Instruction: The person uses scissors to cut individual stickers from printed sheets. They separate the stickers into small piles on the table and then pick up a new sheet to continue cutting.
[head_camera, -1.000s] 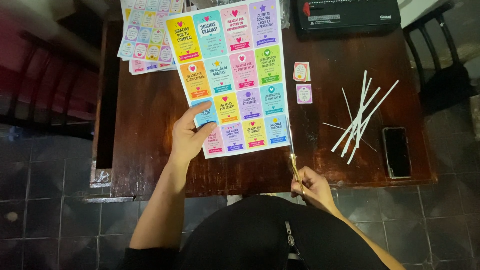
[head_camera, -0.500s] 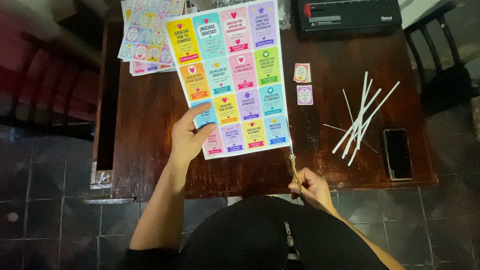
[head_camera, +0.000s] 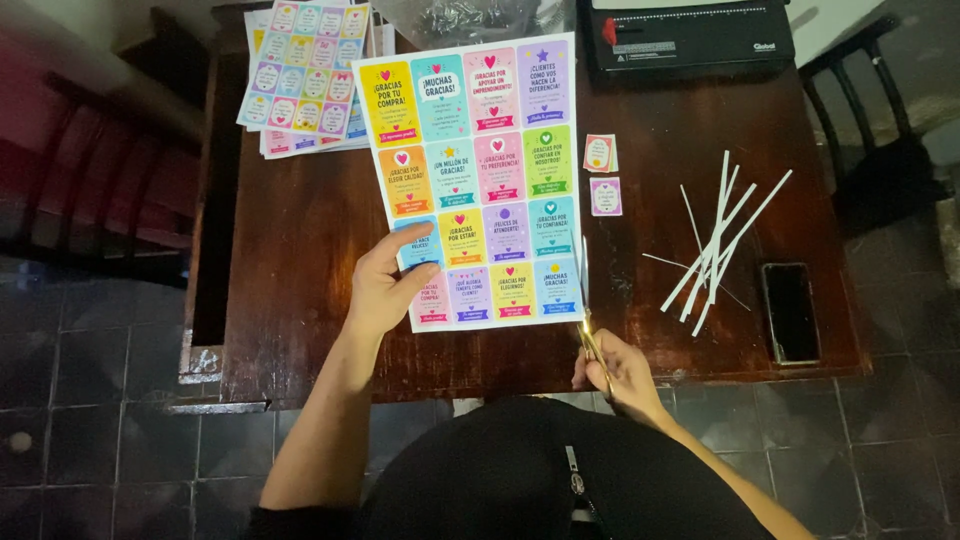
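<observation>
Sheet (head_camera: 480, 180) of sixteen coloured cards flat on table (head_camera: 300, 250), bottom edge near front rim. Left hand (head_camera: 385, 290) pinning lower-left corner, thumb on top. Right hand (head_camera: 620, 372) past front rim, closed round scissors (head_camera: 588, 320); blades at sheet's lower-right edge, narrowly parted. Bare wood left of sheet, open. Right of sheet: two cut cards (head_camera: 602, 172), pile of white strips (head_camera: 720, 240), roughly seven; one phone (head_camera: 790, 312) near right edge. Stack of sheets (head_camera: 300, 75) at far left corner.

Left hand (head_camera: 385, 285) flat, thumb spread, forearm reaching forward. Right hand (head_camera: 622, 370) curled closed, wrist bent near body.
</observation>
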